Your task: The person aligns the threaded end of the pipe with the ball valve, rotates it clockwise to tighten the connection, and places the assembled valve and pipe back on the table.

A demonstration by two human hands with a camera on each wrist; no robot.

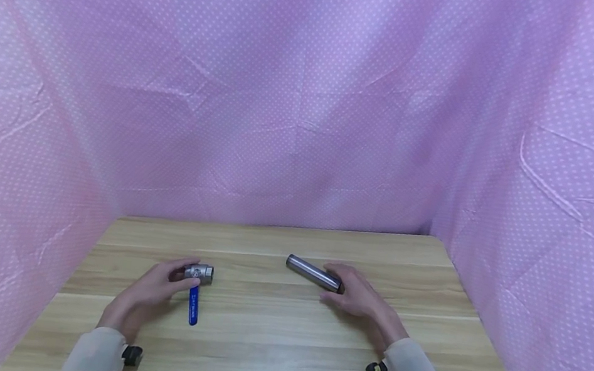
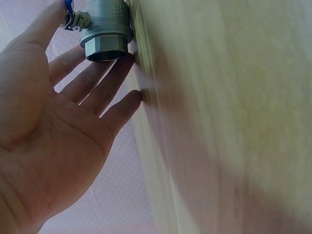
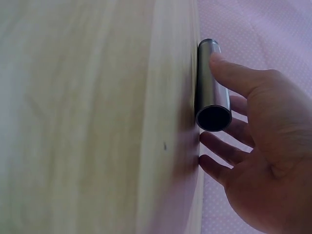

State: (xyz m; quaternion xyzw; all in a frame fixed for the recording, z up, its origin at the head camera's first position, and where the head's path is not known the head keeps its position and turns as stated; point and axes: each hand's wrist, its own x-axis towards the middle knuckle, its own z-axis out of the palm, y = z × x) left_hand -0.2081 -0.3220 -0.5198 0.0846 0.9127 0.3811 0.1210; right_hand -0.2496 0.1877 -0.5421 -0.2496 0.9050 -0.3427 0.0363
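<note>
A steel ball valve (image 1: 200, 272) with a blue lever handle (image 1: 193, 306) is on the wooden tabletop at the left, the lever pointing toward the near edge. My left hand (image 1: 162, 286) holds its body between the thumb on the near side and the fingers on the far side. In the left wrist view the open threaded end of the valve (image 2: 106, 46) faces the palm. A smooth metal tube (image 1: 312, 272) lies slantwise at the right. My right hand (image 1: 355, 292) grips its near right end, thumb and fingers on opposite sides; the right wrist view shows the hollow tube (image 3: 210, 85) along the tabletop.
The pale wood-grain table (image 1: 252, 344) is bordered at the back and sides by pink-purple dotted cloth (image 1: 295, 115). Dark wrist devices (image 1: 132, 356) sit at both cuffs. Between the valve and the tube runs a stretch of tabletop.
</note>
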